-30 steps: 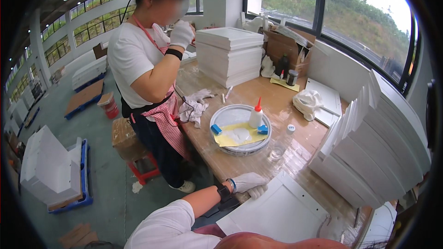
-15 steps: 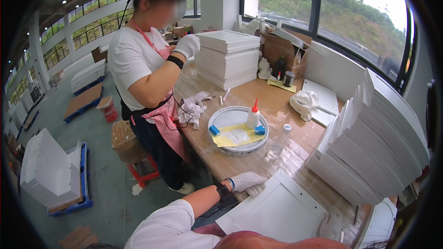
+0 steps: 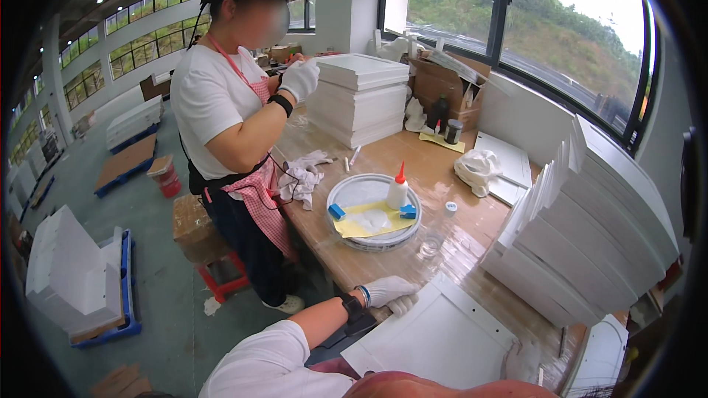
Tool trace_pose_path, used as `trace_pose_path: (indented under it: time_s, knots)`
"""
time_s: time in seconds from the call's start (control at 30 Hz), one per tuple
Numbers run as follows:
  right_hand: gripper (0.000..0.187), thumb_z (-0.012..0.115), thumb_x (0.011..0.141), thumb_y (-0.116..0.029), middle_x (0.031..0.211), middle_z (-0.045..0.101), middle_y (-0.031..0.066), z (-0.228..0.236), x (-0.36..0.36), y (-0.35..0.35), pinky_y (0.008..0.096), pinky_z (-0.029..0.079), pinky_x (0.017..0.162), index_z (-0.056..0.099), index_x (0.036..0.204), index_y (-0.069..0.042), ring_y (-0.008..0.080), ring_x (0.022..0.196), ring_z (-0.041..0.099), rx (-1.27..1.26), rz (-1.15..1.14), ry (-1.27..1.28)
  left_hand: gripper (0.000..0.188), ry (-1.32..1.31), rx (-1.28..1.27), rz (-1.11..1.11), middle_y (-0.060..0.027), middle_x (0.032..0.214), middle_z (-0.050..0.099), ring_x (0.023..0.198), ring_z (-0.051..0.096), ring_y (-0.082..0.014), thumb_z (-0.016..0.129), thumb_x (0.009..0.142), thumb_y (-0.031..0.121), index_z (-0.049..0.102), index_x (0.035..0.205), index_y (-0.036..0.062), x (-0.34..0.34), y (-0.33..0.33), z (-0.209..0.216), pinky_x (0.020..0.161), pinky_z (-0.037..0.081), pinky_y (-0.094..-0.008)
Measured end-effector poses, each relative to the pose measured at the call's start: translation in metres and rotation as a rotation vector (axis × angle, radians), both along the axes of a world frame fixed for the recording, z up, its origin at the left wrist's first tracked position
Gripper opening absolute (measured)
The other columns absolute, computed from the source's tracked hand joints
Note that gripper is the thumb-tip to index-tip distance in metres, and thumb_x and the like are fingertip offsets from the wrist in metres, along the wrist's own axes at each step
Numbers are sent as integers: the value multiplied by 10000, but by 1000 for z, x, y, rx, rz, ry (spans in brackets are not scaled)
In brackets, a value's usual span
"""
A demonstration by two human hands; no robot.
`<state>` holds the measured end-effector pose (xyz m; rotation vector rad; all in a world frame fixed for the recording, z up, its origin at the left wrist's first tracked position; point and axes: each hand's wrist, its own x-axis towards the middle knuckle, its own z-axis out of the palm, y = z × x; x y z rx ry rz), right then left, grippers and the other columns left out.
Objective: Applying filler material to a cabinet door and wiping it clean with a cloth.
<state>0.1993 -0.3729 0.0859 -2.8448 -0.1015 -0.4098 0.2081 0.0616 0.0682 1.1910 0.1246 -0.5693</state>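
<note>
My left hand [image 3: 389,293], in a white knit glove, is closed at the upper left edge of a white panel [image 3: 435,332], its fingers curled over that edge. The panel is flat, with a frame-like border and small dark holes, and lies at the near table edge. My right hand does not show. Ahead of the panel, a round white lid [image 3: 354,190] carries a yellow sheet [image 3: 350,229] with white paste, blue blocks [image 3: 408,211] and a white squeeze bottle [image 3: 397,193] with a red tip. A clear bottle [image 3: 435,239] stands beside the lid.
Stacked white panels lean at the right [image 3: 582,243]; another stack [image 3: 358,107] stands at the back. A co-worker [image 3: 214,96] in gloves and a checked apron stands at the table's left. A white cloth bundle [image 3: 478,172] and crumpled gloves [image 3: 301,177] lie on the table [image 3: 317,232].
The view has shifted slightly, so the scene sits a little further left. The co-worker's gloved hand has moved slightly. My left hand stays at the panel's edge.
</note>
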Motion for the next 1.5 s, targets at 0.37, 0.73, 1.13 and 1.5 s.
trace_pose_path:
  time_s: [0.37,0.73,1.13,1.5]
  knots:
    - [217,617,893,-210,1096,638,212,-2,-2,3,491,482,883,706,981,-33,401,1026,601,-11,-70,-53,269,57,-109,-27,98,689,364,551,321,-5,522,1060,242,555,872,52,6,0,-8,443,252,-181]
    - [236,598,916,-219,1101,634,223,-9,6,-3,508,472,897,695,999,-20,416,1041,590,-9,-46,-4,314,45,-184,-57,45,734,499,579,427,-32,549,1047,279,613,940,-9,8,8,-17,467,351,-195]
    - [277,582,930,-181,1144,619,269,16,-4,11,509,465,931,678,1110,7,448,1076,577,17,40,31,346,22,-115,-44,-7,745,605,573,537,-76,559,1035,302,648,958,-23,2,7,-9,486,435,-224]
    - [336,533,966,-233,1121,644,289,-91,29,-26,503,485,927,674,1126,26,447,1055,610,-37,-12,4,373,67,-499,-179,-14,731,599,578,537,-87,565,1028,329,654,925,-19,18,16,-52,472,423,-237]
